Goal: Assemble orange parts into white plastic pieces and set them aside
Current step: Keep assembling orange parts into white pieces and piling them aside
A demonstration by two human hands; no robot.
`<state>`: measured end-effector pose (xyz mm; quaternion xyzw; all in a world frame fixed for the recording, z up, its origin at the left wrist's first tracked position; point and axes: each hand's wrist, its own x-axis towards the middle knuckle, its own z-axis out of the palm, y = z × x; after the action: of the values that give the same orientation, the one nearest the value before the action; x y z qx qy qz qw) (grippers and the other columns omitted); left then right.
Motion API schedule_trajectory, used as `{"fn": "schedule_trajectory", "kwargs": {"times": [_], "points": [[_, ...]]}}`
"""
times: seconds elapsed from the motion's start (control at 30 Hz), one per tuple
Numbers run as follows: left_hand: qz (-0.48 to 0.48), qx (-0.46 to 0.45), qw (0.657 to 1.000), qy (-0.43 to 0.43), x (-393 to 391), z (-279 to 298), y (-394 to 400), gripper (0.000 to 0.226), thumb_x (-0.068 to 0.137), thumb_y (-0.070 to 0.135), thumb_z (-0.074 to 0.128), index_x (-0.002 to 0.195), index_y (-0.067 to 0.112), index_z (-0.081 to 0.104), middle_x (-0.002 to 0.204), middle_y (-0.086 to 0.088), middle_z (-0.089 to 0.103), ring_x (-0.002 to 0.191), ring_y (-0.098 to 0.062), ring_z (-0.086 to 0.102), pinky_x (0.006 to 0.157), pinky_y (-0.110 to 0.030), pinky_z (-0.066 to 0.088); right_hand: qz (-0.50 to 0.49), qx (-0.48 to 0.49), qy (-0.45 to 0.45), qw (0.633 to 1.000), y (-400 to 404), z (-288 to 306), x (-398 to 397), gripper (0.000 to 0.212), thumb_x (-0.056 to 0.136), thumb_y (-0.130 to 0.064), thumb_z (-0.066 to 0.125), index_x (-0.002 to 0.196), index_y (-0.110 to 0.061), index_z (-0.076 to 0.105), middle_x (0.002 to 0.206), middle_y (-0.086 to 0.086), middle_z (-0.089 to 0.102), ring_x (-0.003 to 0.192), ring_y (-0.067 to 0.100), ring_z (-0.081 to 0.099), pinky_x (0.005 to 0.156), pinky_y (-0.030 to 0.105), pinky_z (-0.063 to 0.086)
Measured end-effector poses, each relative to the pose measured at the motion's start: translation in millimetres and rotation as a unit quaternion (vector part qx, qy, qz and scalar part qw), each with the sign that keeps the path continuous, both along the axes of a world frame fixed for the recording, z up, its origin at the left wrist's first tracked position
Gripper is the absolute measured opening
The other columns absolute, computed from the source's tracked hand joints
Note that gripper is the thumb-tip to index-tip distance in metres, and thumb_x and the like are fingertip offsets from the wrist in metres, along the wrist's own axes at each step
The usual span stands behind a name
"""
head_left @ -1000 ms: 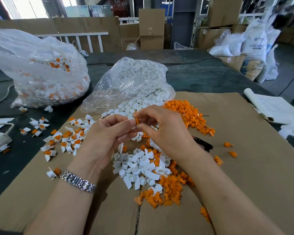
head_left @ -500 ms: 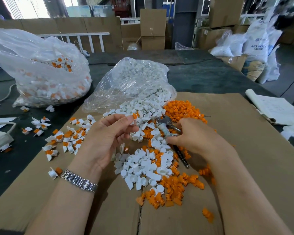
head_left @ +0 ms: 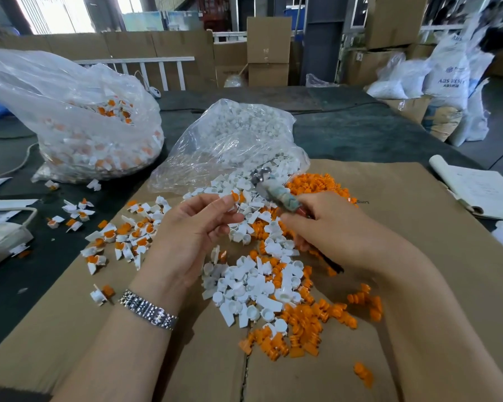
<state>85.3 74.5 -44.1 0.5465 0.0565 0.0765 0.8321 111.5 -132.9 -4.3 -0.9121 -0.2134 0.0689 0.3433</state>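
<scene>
Orange shows at the fingertips of the left hand [head_left: 196, 227], where thumb and forefinger pinch a small white piece [head_left: 235, 197] with an orange part seated in it, held up above the heap; the other fingers curl loosely below. A metal watch band [head_left: 148, 310] sits on that wrist. The right hand [head_left: 328, 230] is wrapped around the handle of a small tool [head_left: 276, 195], fingers closed on it. The tool's long axis runs from the fist up and to the left, its metal head pointing away from the person toward the clear bag of white pieces [head_left: 233, 140]. Loose white pieces [head_left: 253, 288] and orange parts [head_left: 305, 323] lie mixed on the cardboard [head_left: 418, 256] covering the worktop, beneath both hands. Finished pieces [head_left: 119, 236] are scattered to the left, near a second bag [head_left: 79, 123] holding more of them.
</scene>
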Motion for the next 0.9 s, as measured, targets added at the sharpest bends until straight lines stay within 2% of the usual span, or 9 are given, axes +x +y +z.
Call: {"fn": "schedule_trajectory", "kwargs": {"times": [0.07,0.17,0.3,0.53,0.6,0.67,0.7,0.77,0.9], "points": [[0.004,-0.001,1.0,-0.01,-1,0,0,0.023,0.079,0.015,0.078,0.098,0.005,0.071,0.085,-0.008,0.075,0.08,-0.018,0.075,0.062,-0.019,0.055,0.029,0.011,0.04,0.999,5,4,-7,0.029,0.103,-0.033,0.05,0.09,-0.011,0.063,0.085,0.01,0.072,0.079,0.023,0.07,0.075,0.041,0.057],[0.014,-0.006,1.0,-0.022,-1,-1,0,0.025,0.08,0.016,0.077,0.101,0.004,0.069,0.085,-0.007,0.075,0.079,-0.017,0.074,0.06,-0.019,0.054,0.047,0.0,0.062,0.997,13,5,-12,0.037,0.104,-0.033,0.048,0.101,-0.001,0.065,0.098,0.019,0.071,0.092,0.034,0.067,0.086,0.054,0.053],[0.029,-0.004,0.999,-0.025,1,-1,-2,0.028,0.083,0.013,0.076,0.107,0.001,0.067,0.086,-0.007,0.075,0.079,-0.017,0.075,0.06,-0.018,0.052,0.051,-0.004,0.063,0.997,16,8,-18,0.04,0.104,-0.036,0.047,0.102,-0.001,0.067,0.098,0.02,0.071,0.093,0.036,0.066,0.084,0.053,0.052],[0.044,0.029,0.998,-0.031,0,-4,-2,0.023,0.082,0.015,0.077,0.099,0.004,0.068,0.087,-0.008,0.076,0.077,-0.016,0.075,0.059,-0.019,0.053,0.057,-0.04,0.05,0.996,21,6,-20,0.038,0.105,-0.039,0.043,0.105,-0.006,0.062,0.102,0.019,0.068,0.095,0.033,0.065,0.086,0.054,0.051],[0.052,0.052,0.997,-0.03,0,-4,-2,0.022,0.085,0.013,0.076,0.102,0.001,0.068,0.087,-0.007,0.077,0.077,-0.016,0.075,0.059,-0.018,0.054,0.058,-0.052,0.036,0.996,23,4,-19,0.034,0.105,-0.039,0.042,0.099,-0.01,0.059,0.095,0.014,0.067,0.086,0.028,0.064,0.076,0.044,0.052],[0.056,0.06,0.996,-0.031,0,-5,-2,0.018,0.088,0.011,0.075,0.101,0.001,0.068,0.087,-0.007,0.077,0.076,-0.015,0.074,0.059,-0.018,0.054,0.052,-0.061,0.012,0.997,26,2,-18,0.03,0.105,-0.042,0.041,0.086,-0.021,0.052,0.08,0.004,0.06,0.067,0.015,0.055,0.055,0.029,0.04],[0.057,0.059,0.996,-0.032,-1,-5,-2,0.017,0.087,0.012,0.075,0.099,0.002,0.069,0.087,-0.008,0.076,0.076,-0.015,0.074,0.059,-0.018,0.054,0.045,-0.065,0.004,0.997,27,0,-18,0.03,0.105,-0.044,0.041,0.082,-0.025,0.048,0.075,-0.001,0.055,0.061,0.01,0.049,0.051,0.025,0.034],[0.057,0.057,0.996,-0.03,-1,-5,-2,0.018,0.084,0.015,0.076,0.096,0.003,0.07,0.086,-0.008,0.076,0.077,-0.015,0.074,0.06,-0.017,0.054,0.034,-0.067,-0.005,0.997,29,-3,-17,0.031,0.104,-0.047,0.041,0.079,-0.029,0.045,0.07,-0.005,0.05,0.055,0.007,0.043,0.05,0.022,0.03],[0.054,0.05,0.997,-0.024,-2,-5,-1,0.011,0.083,0.014,0.076,0.088,0.006,0.071,0.082,-0.007,0.075,0.076,-0.015,0.075,0.06,-0.017,0.055,0.023,-0.064,-0.025,0.997,33,-11,-12,0.033,0.103,-0.046,0.043,0.08,-0.023,0.051,0.07,-0.002,0.051,0.056,0.011,0.044,0.05,0.026,0.035]]}}
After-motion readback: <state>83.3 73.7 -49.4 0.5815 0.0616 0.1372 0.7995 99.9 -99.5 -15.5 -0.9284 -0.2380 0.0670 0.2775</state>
